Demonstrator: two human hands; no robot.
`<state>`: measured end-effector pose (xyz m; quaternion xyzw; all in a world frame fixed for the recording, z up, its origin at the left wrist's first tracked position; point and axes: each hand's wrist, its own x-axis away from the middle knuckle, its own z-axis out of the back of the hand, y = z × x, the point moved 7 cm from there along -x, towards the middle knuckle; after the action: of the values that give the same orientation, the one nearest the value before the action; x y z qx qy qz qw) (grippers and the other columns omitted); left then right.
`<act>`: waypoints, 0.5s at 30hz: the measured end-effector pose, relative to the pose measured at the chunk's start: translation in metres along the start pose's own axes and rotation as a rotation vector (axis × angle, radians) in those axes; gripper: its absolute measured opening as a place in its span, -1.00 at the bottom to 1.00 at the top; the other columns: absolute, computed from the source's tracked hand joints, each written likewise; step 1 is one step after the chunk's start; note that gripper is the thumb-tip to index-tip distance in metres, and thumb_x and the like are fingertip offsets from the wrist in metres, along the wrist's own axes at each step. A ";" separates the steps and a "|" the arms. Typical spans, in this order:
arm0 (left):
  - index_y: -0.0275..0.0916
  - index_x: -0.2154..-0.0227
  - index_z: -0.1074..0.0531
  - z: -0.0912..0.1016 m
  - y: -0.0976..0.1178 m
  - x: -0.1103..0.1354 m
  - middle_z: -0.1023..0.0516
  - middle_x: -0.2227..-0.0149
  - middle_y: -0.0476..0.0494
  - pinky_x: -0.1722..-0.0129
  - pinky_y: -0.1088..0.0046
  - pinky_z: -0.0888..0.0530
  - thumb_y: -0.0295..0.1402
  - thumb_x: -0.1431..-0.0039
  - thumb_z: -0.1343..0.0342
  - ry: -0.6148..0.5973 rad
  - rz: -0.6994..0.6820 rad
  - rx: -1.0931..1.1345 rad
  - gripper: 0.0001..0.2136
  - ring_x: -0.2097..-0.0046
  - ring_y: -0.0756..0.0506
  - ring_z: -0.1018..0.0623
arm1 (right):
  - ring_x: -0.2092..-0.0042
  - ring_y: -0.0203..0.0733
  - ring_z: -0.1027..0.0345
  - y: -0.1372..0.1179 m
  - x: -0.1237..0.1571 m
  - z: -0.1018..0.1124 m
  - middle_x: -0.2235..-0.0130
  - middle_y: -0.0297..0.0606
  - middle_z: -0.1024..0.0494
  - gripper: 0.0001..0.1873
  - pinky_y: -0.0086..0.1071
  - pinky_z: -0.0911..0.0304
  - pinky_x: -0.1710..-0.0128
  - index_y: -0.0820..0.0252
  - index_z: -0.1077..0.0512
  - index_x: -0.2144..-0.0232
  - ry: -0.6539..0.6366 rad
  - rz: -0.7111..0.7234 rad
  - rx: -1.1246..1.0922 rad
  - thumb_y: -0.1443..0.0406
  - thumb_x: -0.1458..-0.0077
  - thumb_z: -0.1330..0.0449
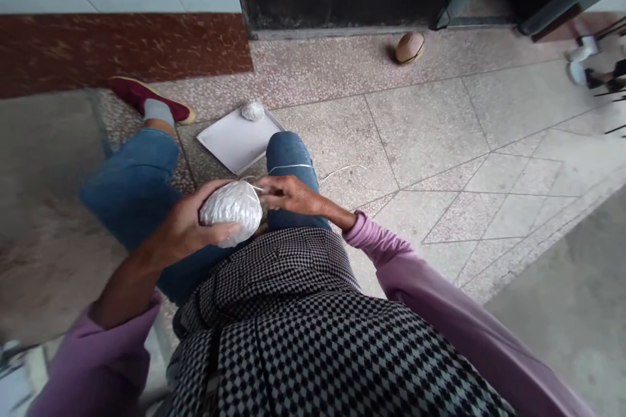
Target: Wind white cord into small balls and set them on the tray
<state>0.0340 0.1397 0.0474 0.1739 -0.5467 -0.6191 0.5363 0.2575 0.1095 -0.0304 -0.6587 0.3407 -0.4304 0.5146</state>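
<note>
My left hand (188,225) is wrapped around a large white ball of string (232,210), held over my lap. Just to the right of the ball, my right hand (288,194) pinches the loose white strand (293,167). That strand runs across my right knee and trails onto the floor. A white board (235,143) lies on the floor past my knees, with a smaller white ball (253,110) resting on its far corner.
I sit on a stone step with blue jeans and a red shoe (147,99) stretched out left. A tan shoe (409,47) lies by a dark door. Another person's feet (587,65) show at the far right on the terrazzo floor.
</note>
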 end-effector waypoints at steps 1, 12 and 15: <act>-0.14 -0.10 -0.82 0.004 -0.009 -0.001 -0.86 -0.01 -0.27 0.09 0.17 -0.86 0.25 0.38 -0.68 0.061 0.031 0.090 -0.08 -0.05 -0.50 -0.85 | 0.28 -0.19 -0.65 0.002 0.007 0.022 0.27 -0.46 -0.78 -0.86 -0.35 -0.71 0.18 0.03 -0.89 -0.03 0.095 -0.064 -0.026 0.19 -0.50 -0.64; 0.08 0.02 -0.67 0.058 -0.028 0.031 -0.84 -0.31 -0.03 -0.84 -0.37 -0.34 0.48 0.09 -0.50 0.687 -0.049 0.736 -0.27 -0.77 -0.52 -0.42 | 0.69 -0.50 -0.13 -0.058 0.291 0.320 0.51 -0.65 -0.35 -0.46 -0.54 0.07 0.63 0.00 -0.38 0.37 1.446 -0.101 -0.067 0.74 -0.36 0.01; -0.01 0.10 -0.63 0.045 -0.036 0.022 -0.84 -0.30 -0.14 -0.67 -0.20 -0.62 0.44 0.13 -0.56 0.695 -0.003 0.843 -0.26 -0.73 -0.52 -0.46 | 0.64 -0.47 -0.20 -0.049 0.273 0.296 0.37 -0.56 -0.55 -0.51 -0.55 0.03 0.65 -0.02 -0.51 0.22 1.398 -0.059 -0.120 0.70 -0.26 -0.08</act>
<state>-0.0273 0.1367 0.0404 0.5690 -0.5377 -0.2533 0.5684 0.6380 -0.0084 0.0462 -0.2639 0.5968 -0.7473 0.1256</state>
